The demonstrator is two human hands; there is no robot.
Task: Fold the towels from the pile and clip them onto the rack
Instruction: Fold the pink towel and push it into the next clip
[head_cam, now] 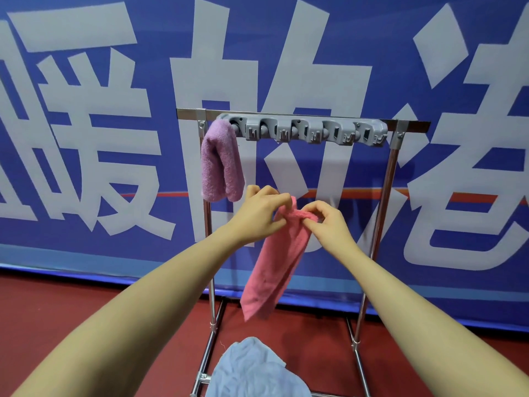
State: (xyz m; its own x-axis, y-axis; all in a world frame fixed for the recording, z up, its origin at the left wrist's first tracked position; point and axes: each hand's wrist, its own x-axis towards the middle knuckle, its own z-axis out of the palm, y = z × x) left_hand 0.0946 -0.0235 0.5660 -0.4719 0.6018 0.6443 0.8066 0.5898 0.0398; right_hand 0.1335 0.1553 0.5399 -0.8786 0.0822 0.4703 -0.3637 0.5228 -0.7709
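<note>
While both hands work in front of the rack, the head view gives these lines:

Step in hand: folding looks done on the pink terry towel (274, 262); its top edge is being bunched for clipping, as I judge it.

Left hand (262, 216): fingers curled and pinching the gathered top of the pink towel, just beside the right hand.

Right hand (325, 220): thumb and fingertips pinching the same top edge from the other side; the two hands are close together, both clamped on the cloth.

Pink towel: hangs down from the hands in a long folded strip, its lower end free above the floor.

Rack: a silver metal-tube rack (385, 179) stands beyond the hands, with a grey plastic clip bar (306, 131) above them.

Already clipped: a folded purple terry towel (220, 164) hangs from the leftmost clip, up and left of the left hand.

Pile: a crumpled light-blue towel (252, 368) lies below the hands, between the forearms.

Next move: it probably calls for lifting the bunched edge to the free clip just beside the purple towel and pressing it in firmly; a thick bunch may resist the slot.
</note>
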